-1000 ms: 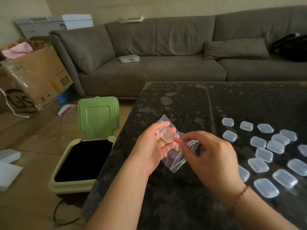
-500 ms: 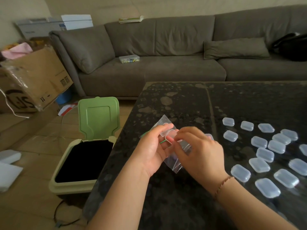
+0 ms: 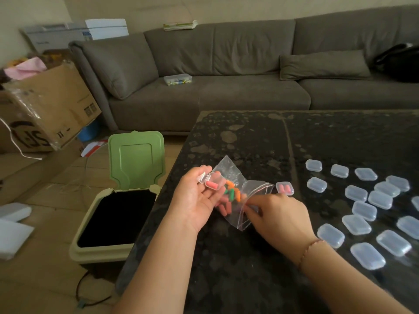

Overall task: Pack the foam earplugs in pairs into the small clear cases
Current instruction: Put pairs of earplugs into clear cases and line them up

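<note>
Right hand [image 3: 277,217] dropped to pinch clear zip bag [image 3: 246,198] of orange, green, pink foam earplugs [image 3: 231,194]; left hand [image 3: 197,198] grips open small clear case [image 3: 214,183] holding one pink plug; filled closed case [image 3: 285,188] just right of bag.

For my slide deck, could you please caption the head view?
Left hand holds an open clear case with one pink earplug; right hand reaches into the zip bag.
</note>
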